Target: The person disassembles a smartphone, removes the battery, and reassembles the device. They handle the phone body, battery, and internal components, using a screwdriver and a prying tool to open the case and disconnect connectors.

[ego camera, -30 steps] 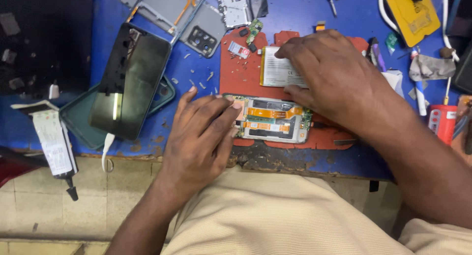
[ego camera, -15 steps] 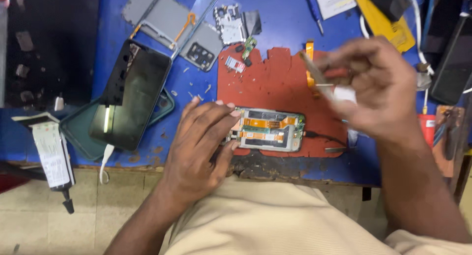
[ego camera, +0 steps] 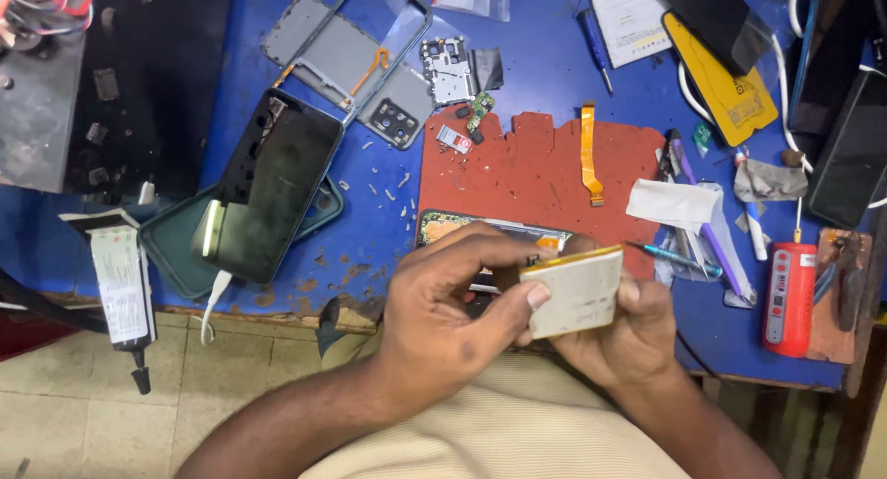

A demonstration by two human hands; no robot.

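Head view, looking down on a blue bench [ego camera: 545, 63]. Both hands raised at 6 o'clock, closed together on one flat cream battery [ego camera: 577, 290] with a yellow top edge. Left hand [ego camera: 453, 327] gripping the battery's left end, thumb pressed on its face, fingers curled over the top. Right hand [ego camera: 624, 336] cupping the battery from below and behind, thumb tip at its right edge. Battery held just above the bench's near edge, tilted slightly up to the right.

Directly behind the hands, at centre: opened phone [ego camera: 480, 230] with exposed board, lying on a red mat [ego camera: 536, 169], partly hidden by the left fingers. Orange flex strip [ego camera: 589, 151] on the mat at 1 o'clock from the battery. Small circuit parts [ego camera: 453, 72] at 12 o'clock off the mat's far corner.

At 9 o'clock: dark phone [ego camera: 268, 188] lying screen up on a teal case [ego camera: 176, 243], white cable [ego camera: 214, 294] at its near end. Grey back frame [ego camera: 351, 49] at 11 o'clock. At 3 o'clock: white tissue [ego camera: 670, 202], blue-handled screwdriver [ego camera: 679, 257], red cylindrical tool [ego camera: 787, 294]. Yellow card [ego camera: 725, 82] at 2 o'clock. Glue tube [ego camera: 120, 290] hanging off the bench edge at 8 o'clock.
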